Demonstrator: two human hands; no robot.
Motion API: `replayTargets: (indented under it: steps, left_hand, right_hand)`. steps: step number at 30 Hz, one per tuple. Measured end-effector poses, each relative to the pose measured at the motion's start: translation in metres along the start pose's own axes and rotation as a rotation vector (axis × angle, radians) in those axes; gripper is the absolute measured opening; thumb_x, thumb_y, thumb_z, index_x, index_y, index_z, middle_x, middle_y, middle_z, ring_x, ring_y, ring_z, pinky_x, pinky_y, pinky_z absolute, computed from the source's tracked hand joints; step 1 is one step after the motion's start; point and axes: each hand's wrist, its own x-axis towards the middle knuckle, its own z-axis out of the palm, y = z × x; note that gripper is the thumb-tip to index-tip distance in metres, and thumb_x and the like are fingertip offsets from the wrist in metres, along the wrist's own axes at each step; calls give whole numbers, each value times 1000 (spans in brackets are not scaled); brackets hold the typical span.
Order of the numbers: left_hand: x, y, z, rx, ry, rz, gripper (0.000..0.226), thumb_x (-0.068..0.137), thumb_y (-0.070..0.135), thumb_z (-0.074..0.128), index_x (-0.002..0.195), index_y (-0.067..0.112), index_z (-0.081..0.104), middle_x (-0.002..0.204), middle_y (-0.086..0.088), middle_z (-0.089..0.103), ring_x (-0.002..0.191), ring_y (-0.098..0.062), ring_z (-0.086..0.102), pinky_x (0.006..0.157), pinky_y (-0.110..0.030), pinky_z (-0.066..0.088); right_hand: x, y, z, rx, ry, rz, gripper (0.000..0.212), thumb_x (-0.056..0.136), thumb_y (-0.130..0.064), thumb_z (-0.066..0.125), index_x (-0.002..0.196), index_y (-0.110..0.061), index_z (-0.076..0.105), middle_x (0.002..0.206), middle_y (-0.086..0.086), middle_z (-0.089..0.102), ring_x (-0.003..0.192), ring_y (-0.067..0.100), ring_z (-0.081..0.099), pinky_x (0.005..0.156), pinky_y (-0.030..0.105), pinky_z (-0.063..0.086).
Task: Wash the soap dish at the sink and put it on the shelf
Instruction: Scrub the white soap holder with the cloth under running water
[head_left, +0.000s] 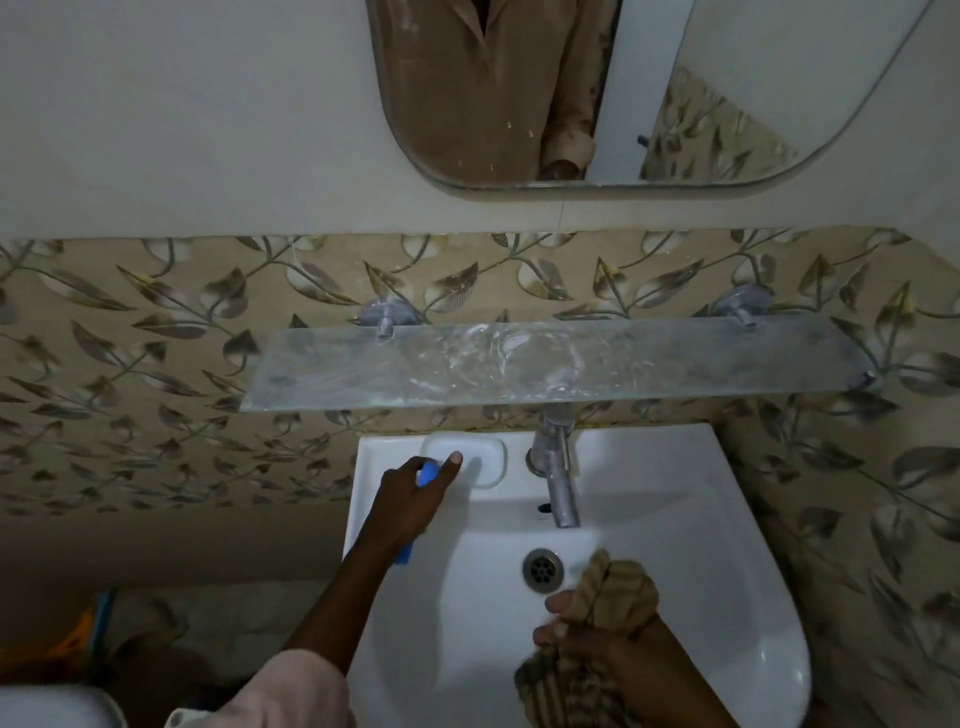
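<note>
Your left hand (410, 493) grips a blue soap dish (427, 474) just below the sink's (675, 467) soap recess, while your right hand (597, 639) clenches a striped cloth (613, 582) near the drain (543, 569).

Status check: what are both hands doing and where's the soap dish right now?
Left hand holding blue object at soap dish recess. Right hand gripping striped cloth over basin. Glass shelf bare, nothing blocking.
</note>
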Motion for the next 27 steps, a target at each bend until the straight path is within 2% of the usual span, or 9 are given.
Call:
replayTargets:
  steps: [3,5,7,11,13,18,21,24,27]
  left_hand:
    - [12,1,3,80,12,-32,67,89,65,60,101,-1,68,103,-27,68,88,-35,69,72,-42,57]
    - [15,3,5,83,24,-17,69,90,58,64,92,-11,65,92,-30,69,80,-36,68,73,-43,57]
    - [14,3,6,68,29,-3,59,89,54,68,78,-4,62,76,-25,62,70,-30,60,66,-37,50]
    - [-4,3,-2,56,27,68,51,90,49,69,70,3,58,66,-17,53,61,-27,54,61,-38,44]
    - [-20,3,-8,80,37,112,54,89,51,70,77,-1,63,71,-20,60,63,-30,59,62,-39,48]
    - [-79,13,-14,30,-48,116,42,79,65,70,106,33,60,109,2,65,94,-18,68,81,-39,60]
    - [-108,24,-9,-48,-126,128,59,74,64,70,122,30,60,113,3,68,96,-15,69,72,-27,61]
    - [-123,29,-11,-243,-146,112,52,78,61,75,120,31,69,112,-2,74,94,-19,74,69,-25,61]
    - [-132,20,-13,-651,-278,-52,46,89,55,65,122,24,73,108,-14,77,95,-32,74,87,-51,61]
  right_hand:
    - [5,-2,5,-60,18,-56,30,82,4,78,110,-5,70,102,14,79,96,30,75,87,44,61]
    - [9,-4,10,-18,41,-30,29,82,5,77,109,-3,70,103,16,78,96,31,75,84,44,62]
    - [16,-7,14,125,74,22,25,81,8,76,103,0,71,102,20,77,86,30,77,71,38,64]
    - [35,-18,19,89,128,-22,25,77,-10,86,95,-2,70,90,18,75,78,31,75,73,40,62]
    - [42,-24,23,2,187,-99,33,74,-26,89,92,-7,69,83,11,76,71,25,75,67,36,62]
    - [46,-29,32,-234,257,-179,53,54,-64,88,91,-30,70,94,-14,75,81,6,74,76,32,62]
    - [38,-22,31,-246,222,-258,50,62,-53,89,103,-31,71,94,-12,77,81,5,74,72,25,63]
    - [31,-18,21,-261,295,-285,39,75,-32,85,109,-26,66,98,-6,73,83,10,73,67,24,61]
    - [22,-19,4,-139,325,-257,20,78,-19,82,87,-30,69,85,-7,75,72,12,74,59,26,59]
